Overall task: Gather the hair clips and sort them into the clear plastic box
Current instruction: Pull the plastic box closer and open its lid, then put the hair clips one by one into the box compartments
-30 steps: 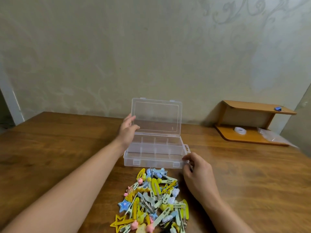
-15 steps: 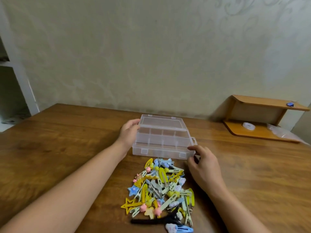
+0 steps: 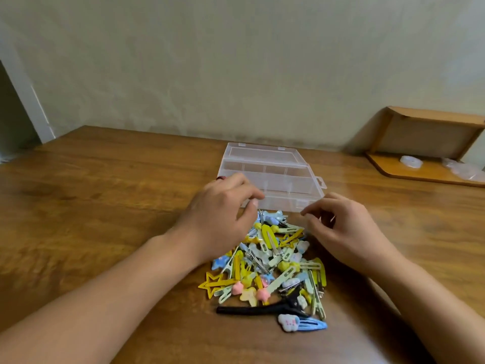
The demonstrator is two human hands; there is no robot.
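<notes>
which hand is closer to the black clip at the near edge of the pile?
Neither clearly. The black clip lies at the pile's near edge; the left hand and right hand both hover at its far end.

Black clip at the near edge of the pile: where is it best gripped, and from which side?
Probably the black clip's long straight arm at its left end, pinched from above. That end lies flat on the table, clear of the pile; the right end sits among other clips.

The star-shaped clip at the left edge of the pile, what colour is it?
Yellow. The star-shaped clip is an open yellow outline, seen in the head view.
</notes>
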